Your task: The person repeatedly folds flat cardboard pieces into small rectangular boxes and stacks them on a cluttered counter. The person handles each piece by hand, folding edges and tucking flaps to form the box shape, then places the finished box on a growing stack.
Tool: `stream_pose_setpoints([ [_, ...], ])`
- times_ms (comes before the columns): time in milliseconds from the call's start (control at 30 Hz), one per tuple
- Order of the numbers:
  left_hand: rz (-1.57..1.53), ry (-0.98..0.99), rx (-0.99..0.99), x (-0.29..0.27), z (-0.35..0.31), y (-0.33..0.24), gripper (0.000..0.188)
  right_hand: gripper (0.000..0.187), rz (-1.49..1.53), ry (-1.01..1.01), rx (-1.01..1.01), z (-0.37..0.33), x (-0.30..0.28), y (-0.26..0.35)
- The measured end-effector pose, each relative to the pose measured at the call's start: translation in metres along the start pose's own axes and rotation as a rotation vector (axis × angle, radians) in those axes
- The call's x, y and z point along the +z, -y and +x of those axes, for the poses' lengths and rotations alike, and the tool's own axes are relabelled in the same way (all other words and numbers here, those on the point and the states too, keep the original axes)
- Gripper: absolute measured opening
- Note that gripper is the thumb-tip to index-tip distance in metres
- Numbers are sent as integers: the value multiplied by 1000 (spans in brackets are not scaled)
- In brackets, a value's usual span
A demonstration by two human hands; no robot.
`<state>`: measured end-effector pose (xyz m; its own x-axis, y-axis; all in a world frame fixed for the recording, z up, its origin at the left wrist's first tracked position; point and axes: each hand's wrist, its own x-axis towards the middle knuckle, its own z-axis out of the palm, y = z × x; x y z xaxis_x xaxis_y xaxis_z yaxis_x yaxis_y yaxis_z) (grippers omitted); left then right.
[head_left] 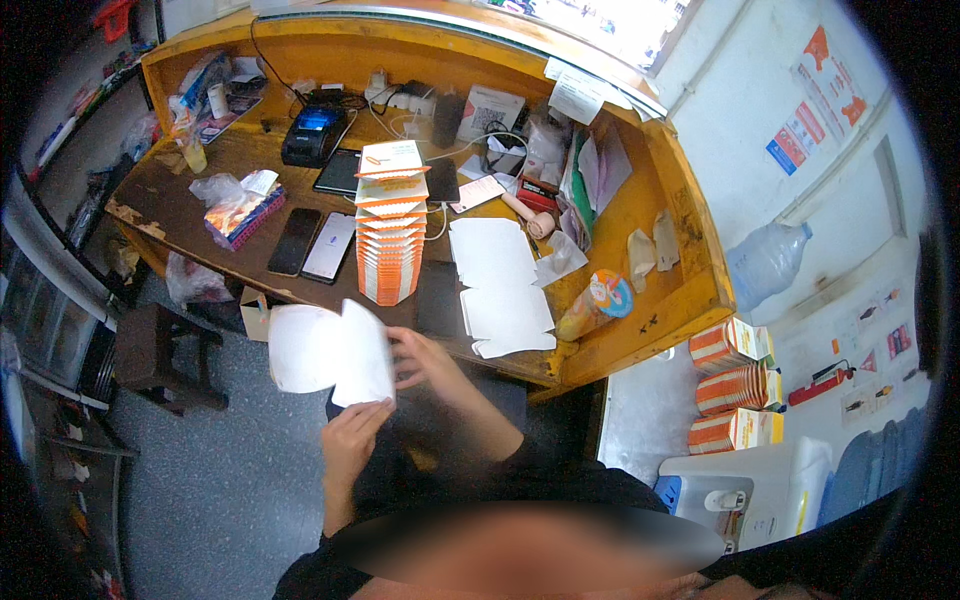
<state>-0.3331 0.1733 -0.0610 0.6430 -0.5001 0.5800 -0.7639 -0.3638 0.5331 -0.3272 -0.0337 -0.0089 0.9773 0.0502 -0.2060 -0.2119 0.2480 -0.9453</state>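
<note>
A white flat carton blank (368, 355) with rounded panels is held up in front of the desk. My left hand (352, 445) pinches its lower edge. My right hand (425, 360) is at its right edge, with curled fingers against the card and the fingertips partly hidden. More white flat carton blanks (497, 255) lie piled on the desk, beyond my right hand and to its right. Left of that pile rises a tall stack of nested orange-and-white paper food boxes (390, 250).
Two phones (328, 247) lie left of the box stack; a small printer (315, 135) stands behind. A lidded cup (600, 300) is at the desk's right. More box stacks (735, 390) rest on a side surface. A dark stool (165, 355) stands on the floor at left.
</note>
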Motion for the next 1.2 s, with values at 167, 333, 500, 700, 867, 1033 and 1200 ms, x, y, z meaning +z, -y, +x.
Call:
stream_pose_setpoints([
  [167, 141, 242, 44, -6, -6, 10, 26, 33, -760, -10, 33, 15, -15, -3],
  [333, 184, 314, -64, -2, -10, 11, 42, 24, -860, -81, 137, 23, -4, -47],
  [500, -59, 192, -399, 28, -24, 2, 31, 20, -917, -249, -13, 21, 28, -100],
  [700, -350, -46, -901, 41, -58, 16, 20, 19, -978, -24, -172, 21, 22, -127],
  [867, -167, -78, -994, 40, -88, 30, 24, 20, -1142, -62, -101, 9, 37, -143],
  [1033, -401, -135, -1130, 42, -105, 48, 29, 12, -1122, -74, -271, -1, 52, -148],
  [1200, -720, -305, -1277, 50, -100, 58, 25, 10, -1133, -168, -408, 1, 57, -145],
])
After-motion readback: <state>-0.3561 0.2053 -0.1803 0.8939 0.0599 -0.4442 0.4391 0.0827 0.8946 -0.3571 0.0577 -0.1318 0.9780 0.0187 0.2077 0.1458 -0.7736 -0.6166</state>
